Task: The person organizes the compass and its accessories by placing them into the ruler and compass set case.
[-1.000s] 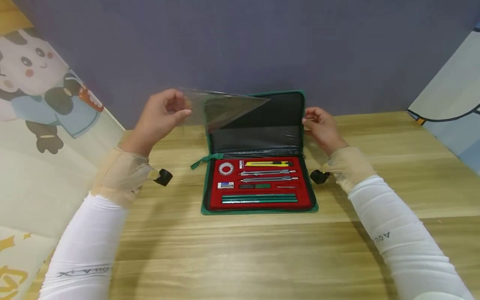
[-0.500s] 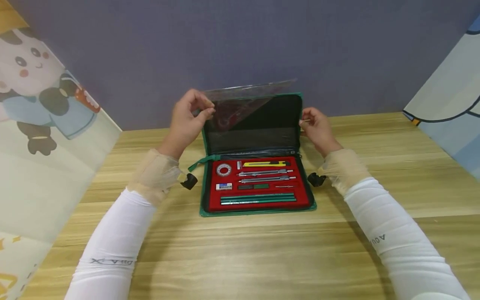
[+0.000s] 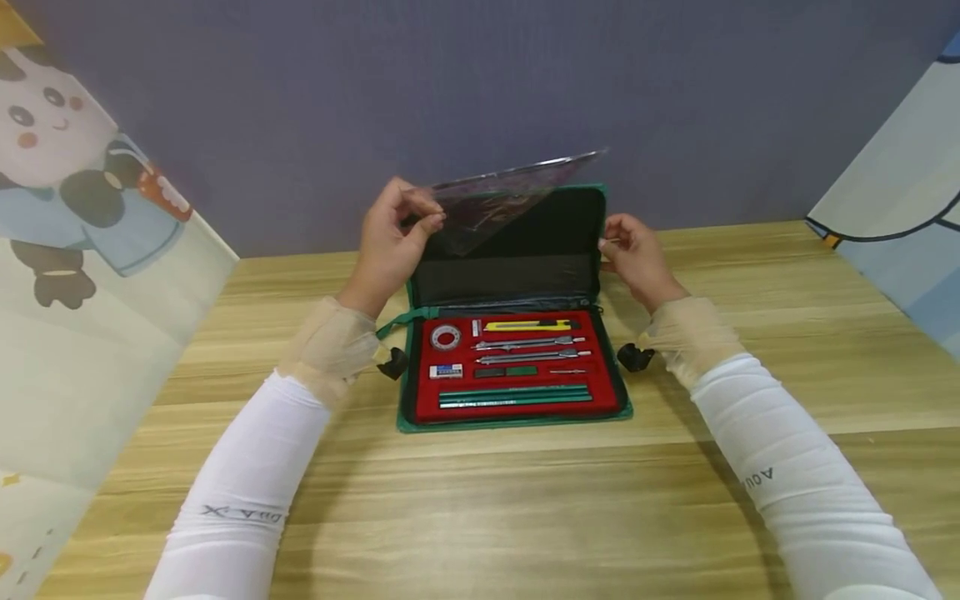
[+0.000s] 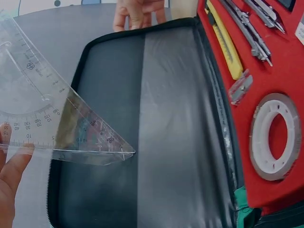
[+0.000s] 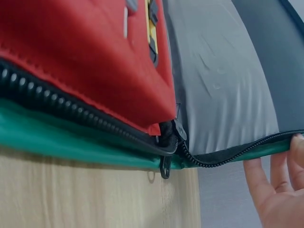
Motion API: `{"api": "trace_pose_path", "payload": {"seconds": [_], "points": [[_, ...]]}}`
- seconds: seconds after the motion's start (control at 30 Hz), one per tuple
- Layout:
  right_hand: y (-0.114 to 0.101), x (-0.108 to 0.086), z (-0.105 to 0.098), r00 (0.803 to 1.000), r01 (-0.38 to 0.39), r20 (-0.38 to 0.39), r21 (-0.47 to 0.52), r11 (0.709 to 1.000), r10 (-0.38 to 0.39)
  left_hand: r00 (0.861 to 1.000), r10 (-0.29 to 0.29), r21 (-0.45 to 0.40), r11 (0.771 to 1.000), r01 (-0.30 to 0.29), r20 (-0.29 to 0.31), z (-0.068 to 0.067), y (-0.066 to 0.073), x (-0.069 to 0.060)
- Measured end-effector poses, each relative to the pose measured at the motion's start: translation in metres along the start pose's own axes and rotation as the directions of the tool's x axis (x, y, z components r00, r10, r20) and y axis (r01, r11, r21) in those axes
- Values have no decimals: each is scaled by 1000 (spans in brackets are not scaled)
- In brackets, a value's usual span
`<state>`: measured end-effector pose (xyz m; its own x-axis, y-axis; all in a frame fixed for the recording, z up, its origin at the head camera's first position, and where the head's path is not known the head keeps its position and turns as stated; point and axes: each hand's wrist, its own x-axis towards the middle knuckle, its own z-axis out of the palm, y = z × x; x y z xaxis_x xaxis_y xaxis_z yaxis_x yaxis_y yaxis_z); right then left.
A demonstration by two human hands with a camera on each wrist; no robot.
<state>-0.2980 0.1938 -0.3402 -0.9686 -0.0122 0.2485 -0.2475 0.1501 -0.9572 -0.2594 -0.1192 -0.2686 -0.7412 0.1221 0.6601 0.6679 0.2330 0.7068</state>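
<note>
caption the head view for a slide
Left hand holds a clear set square; right hand grips the lid of an open case.

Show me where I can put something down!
Bare room: the table between the white sleeves, in front of the green zip case, and outside each sleeve. Crowded: the red insert, packed with green pencils and a yellow utility knife, and the lid, partly behind a set square.

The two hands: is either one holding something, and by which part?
The left hand pinches a clear triangular ruler along one straight edge. The right hand grips the raised case lid by its right side edge.
</note>
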Motion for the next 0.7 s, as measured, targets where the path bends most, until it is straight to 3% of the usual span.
{"api": "trace_pose_path", "payload": {"seconds": [0.4,0.7], "points": [[-2,-1,-1,999,-26,24,27,999,25,1000,-9,-41,999,8,-4,4,-10,4],[-4,-3,-2,999,-20,42,96,995,16,992,-123,-67,990,122,-23,4,-12,11]]}}
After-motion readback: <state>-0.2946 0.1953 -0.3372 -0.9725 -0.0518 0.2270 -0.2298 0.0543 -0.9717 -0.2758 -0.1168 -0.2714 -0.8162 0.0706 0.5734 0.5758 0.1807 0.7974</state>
